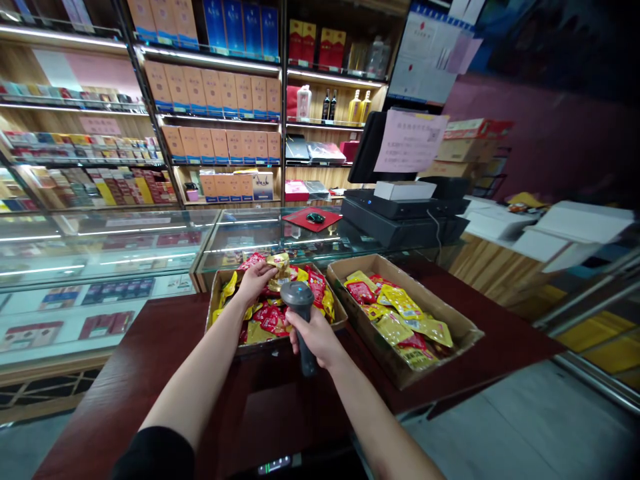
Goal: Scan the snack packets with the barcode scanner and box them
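My right hand (317, 337) is wrapped round the grip of a dark grey barcode scanner (299, 295), held upright in front of a cardboard box. Over that left cardboard box (213, 313), my left hand (257, 283) pinches a gold snack packet (279, 263) by its edge. Red, yellow and gold snack packets (273, 320) fill the box, partly hidden by my hands and the scanner. Beside it on the right stands a second cardboard box (400, 377), holding more packets (400, 300) of the same colours.
Both boxes rest on a dark red table (165, 340). Behind it runs a glass display counter (150, 247) with a mouse (315, 217) on a red mat (325, 225). A monitor (367, 147) and a black cash drawer (395, 223) stand at the back right. Stocked shelves (220, 120) line the wall.
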Available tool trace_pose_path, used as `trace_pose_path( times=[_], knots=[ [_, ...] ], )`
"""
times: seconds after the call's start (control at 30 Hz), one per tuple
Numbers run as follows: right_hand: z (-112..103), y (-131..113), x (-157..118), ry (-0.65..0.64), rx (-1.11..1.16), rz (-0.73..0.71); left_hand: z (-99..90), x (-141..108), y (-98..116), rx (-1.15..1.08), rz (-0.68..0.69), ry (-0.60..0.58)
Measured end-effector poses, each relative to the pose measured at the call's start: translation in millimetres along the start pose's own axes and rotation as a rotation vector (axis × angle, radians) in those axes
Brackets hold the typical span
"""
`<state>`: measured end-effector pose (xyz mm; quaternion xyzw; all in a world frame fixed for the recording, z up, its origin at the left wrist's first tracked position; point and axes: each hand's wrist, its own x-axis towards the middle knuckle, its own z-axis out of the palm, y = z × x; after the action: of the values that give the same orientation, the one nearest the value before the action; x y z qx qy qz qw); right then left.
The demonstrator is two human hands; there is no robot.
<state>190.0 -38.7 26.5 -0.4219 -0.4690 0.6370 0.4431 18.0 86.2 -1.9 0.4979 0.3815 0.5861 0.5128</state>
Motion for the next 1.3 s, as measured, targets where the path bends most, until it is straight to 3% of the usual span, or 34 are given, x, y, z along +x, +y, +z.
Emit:
trace_pose_path(
  times=[0.47, 1.3],
  knots=[
    [5.6, 0.1, -5.3, -0.023, 0.036, -0.003, -2.7, 5.5, -7.4, 0.006, 0.030, 0.052],
    [4.4, -6.9, -9.7, -0.029, 0.006, -0.019, 1.1, 3.3, -6.8, 0.062, 0.044, 0.013]
  ],
)
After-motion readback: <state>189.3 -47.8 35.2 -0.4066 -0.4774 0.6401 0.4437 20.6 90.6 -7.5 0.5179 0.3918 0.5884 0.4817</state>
